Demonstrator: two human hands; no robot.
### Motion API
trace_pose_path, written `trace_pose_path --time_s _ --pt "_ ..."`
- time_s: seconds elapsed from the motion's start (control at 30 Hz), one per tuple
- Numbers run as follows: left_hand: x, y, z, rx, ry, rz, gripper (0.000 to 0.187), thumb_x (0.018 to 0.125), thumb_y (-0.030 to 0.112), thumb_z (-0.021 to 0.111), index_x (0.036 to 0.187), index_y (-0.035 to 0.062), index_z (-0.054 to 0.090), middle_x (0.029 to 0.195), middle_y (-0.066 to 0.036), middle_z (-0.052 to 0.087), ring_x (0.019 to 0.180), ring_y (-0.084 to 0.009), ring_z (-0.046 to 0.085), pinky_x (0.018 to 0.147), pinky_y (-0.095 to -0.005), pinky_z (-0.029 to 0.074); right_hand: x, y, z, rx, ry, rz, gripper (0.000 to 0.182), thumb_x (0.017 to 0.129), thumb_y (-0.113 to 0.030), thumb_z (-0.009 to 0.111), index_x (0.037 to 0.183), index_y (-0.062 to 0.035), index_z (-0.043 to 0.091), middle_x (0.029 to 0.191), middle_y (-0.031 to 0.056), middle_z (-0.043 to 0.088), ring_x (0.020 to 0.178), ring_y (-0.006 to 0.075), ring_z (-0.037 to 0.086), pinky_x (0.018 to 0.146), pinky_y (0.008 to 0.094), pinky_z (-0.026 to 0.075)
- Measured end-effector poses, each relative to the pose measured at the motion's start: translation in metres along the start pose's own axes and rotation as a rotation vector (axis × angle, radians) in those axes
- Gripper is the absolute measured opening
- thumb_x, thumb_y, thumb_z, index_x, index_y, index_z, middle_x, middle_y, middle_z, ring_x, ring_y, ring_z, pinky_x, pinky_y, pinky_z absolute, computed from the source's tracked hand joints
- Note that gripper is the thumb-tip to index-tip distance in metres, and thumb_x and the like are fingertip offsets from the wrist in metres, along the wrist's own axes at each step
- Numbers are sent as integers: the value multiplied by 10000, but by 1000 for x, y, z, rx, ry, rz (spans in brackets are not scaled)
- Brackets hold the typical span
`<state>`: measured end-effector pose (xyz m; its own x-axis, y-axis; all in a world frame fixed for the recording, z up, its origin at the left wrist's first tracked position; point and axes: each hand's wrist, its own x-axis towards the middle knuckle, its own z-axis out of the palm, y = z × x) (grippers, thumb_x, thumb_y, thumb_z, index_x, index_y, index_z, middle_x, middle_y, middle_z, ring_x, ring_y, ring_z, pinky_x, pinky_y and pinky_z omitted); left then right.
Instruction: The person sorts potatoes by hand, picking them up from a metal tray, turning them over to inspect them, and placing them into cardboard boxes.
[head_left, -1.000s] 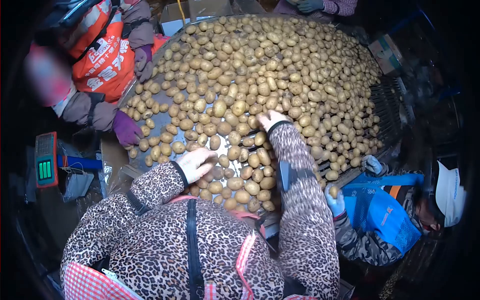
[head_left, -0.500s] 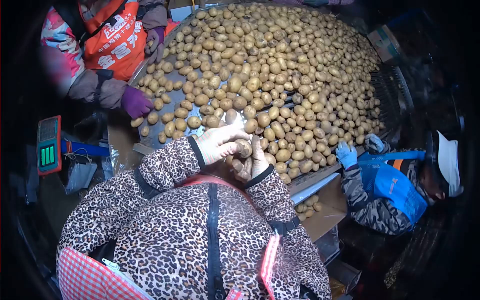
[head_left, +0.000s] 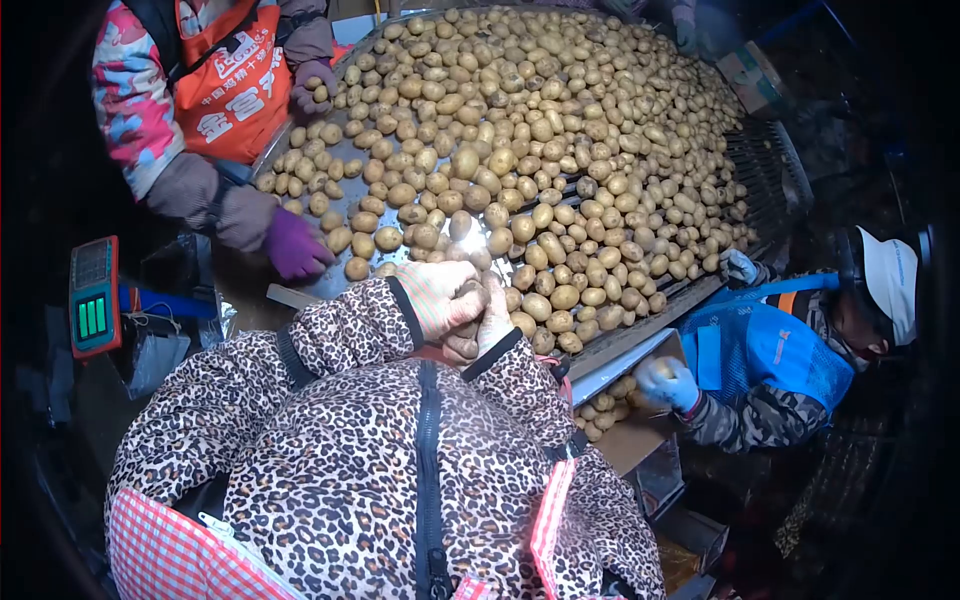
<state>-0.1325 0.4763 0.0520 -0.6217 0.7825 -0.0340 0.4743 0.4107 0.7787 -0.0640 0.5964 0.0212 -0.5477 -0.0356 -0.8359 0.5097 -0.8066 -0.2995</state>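
My left hand [head_left: 440, 298], in a pale striped glove, is closed and its fingers curl inward over a potato that is mostly covered. Against it sits my right hand [head_left: 496, 314], also closed, with brown potatoes [head_left: 462, 346] partly visible between the two palms. Both hands meet close to my chest, at the near edge of a metal sorting table [head_left: 350, 190]. A large heap of potatoes [head_left: 560, 150] covers most of that table. Just beyond my fingers, several loose potatoes lie around a bright, shiny patch of metal.
At the left stands a co-worker in an orange apron [head_left: 235, 100] with purple gloves. A co-worker in a blue vest [head_left: 785, 350] is on the right, one gloved hand over a carton of potatoes [head_left: 605, 408]. A red-framed scale [head_left: 94, 298] stands far left.
My hands have drawn closer together, covering the potato that showed before. The right co-worker's hand moved from the table edge to the carton. The left co-worker's near hand shifted down and right.
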Motion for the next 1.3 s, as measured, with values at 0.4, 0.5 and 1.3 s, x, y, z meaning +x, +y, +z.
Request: trace_pose_path --time_s 0.4,0.5,1.3 --pt "41 -34 16 -651 242 -198 426 843 198 607 1218 8 536 1041 -110 583 1038 -251 575 908 -363 465 -7 -29 -13 300 -447 91 648 853 -755 377 1136 -210 582 490 6 421 276 115 279 257 246 221" --pt "27 -16 -4 -280 68 3 627 767 255 653 1328 39 477 1225 -211 507 1183 -320 496 1019 -406 383 9 -32 -29 239 -472 207 751 842 -796 265 1148 -165 535 490 81 447 247 194 280 251 302 219" --pt "67 -56 18 86 144 -309 608 815 262 615 1375 121 426 1355 -224 395 1268 -405 390 1080 -474 332 86 -223 -50 -1687 700 -847 489 906 -347 532 1327 -124 423 1211 190 498 957 371 633 818 469 539"
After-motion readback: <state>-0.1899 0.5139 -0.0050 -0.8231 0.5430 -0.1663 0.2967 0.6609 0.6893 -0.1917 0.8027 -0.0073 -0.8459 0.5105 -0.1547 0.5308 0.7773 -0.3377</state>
